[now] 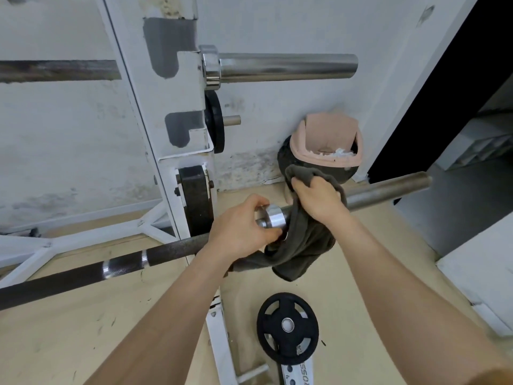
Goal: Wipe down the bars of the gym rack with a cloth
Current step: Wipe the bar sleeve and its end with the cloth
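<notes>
- Container: we log one bin [286, 160], dark body with a pink top, standing on the floor [83, 329] at its far edge against the wall. White crumpled paper [340, 154] shows in its opening; we cannot tell what lies deeper.
- Left hand [241, 226]: arm reaches forward from the lower edge of view. The fingers and thumb are curled round the shiny collar [270, 218] of the lower barbell [166, 250].
- Right hand [316, 198]: arm comes in from the lower right. The hand lies on top of the barbell's sleeve [388, 190], just beside the collar, and clutches the cloth [302, 240].
- Cloth: one, dark grey-green. It is draped over the sleeve under the right hand, with a bunch sticking up past the fingers and the rest hanging in folds below the bar.
- Barbells: two. The lower one runs from the left edge of view up to the right, in front of the white rack [177, 112]. The upper barbell [286, 66] sits higher on the rack, its chrome sleeve pointing right.
- Weight plates: three. A thin plate [215, 120] hangs on a rack peg. A thick plate [195, 201] is mounted lower on the rack. A spoked plate [287, 327] lies flat on the floor near us, partly over a white frame piece.
</notes>
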